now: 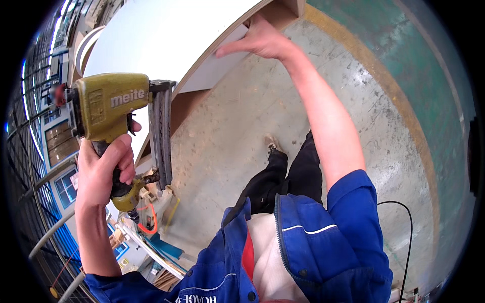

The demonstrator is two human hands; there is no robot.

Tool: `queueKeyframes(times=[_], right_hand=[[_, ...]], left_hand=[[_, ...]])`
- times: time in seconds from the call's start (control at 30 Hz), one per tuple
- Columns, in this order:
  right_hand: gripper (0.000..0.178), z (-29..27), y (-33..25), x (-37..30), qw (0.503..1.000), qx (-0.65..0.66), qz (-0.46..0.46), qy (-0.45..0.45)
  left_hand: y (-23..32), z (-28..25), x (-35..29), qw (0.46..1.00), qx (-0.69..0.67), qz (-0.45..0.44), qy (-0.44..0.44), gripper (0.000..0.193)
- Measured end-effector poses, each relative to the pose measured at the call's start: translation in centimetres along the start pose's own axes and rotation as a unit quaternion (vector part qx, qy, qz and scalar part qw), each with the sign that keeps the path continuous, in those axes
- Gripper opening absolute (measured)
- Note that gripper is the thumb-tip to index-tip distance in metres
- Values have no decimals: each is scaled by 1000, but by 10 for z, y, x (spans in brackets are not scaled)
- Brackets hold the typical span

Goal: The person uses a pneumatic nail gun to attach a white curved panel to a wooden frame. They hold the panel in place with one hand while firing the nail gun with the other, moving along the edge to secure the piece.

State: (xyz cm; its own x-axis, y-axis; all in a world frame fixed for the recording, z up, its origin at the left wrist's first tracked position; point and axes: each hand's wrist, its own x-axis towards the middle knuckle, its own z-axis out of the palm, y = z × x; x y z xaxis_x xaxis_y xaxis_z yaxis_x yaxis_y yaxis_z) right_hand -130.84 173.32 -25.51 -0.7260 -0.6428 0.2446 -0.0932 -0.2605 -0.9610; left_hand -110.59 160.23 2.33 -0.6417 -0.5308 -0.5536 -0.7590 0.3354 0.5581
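My left hand (108, 164) is wrapped round the grip of an olive-yellow air nail gun (115, 106), one finger near the trigger. The gun stands up beside the near side of a large white-topped box-like cabinet (166, 30), its dark magazine (161, 136) in front of the cabinet's edge. A hose fitting sits at the bottom of its grip. My right hand (265, 41) reaches to the cabinet's open side and grips a white inner board (214, 65). Its thumb lies along the board; the other fingers are partly hidden behind the edge.
Grey concrete floor (222, 136) lies below, bounded by a yellow line (384, 81) and green floor on the right. An orange hose (148, 224) and wood scraps are at the lower left. A black cable (410, 227) trails at the right. Dark metal mesh stands at far left.
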Motion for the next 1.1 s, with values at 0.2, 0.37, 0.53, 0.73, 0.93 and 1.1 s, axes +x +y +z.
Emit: queueKeyframes(times=[0.2, 0.37, 0.53, 0.73, 0.93, 1.1], right_hand=[[82, -1, -3, 3, 999, 13, 26, -14], [82, 0, 4, 2, 1000, -18, 14, -1], [83, 2, 5, 1, 1000, -7, 14, -3], [82, -1, -4, 4, 1000, 2, 12, 1], [82, -2, -8, 3, 999, 3, 50, -19], [82, 0, -5, 1, 1000, 2, 25, -1]], left_hand=[[4, 9, 3, 999, -9, 49, 4, 46], [-1, 10, 6, 999, -11, 36, 0, 41], [3, 11, 5, 1000, -19, 14, -3, 38], [9, 12, 4, 1000, -7, 15, 1, 39], [20, 18, 13, 999, -21, 47, -19, 44], [25, 20, 14, 999, -37, 35, -18, 36]])
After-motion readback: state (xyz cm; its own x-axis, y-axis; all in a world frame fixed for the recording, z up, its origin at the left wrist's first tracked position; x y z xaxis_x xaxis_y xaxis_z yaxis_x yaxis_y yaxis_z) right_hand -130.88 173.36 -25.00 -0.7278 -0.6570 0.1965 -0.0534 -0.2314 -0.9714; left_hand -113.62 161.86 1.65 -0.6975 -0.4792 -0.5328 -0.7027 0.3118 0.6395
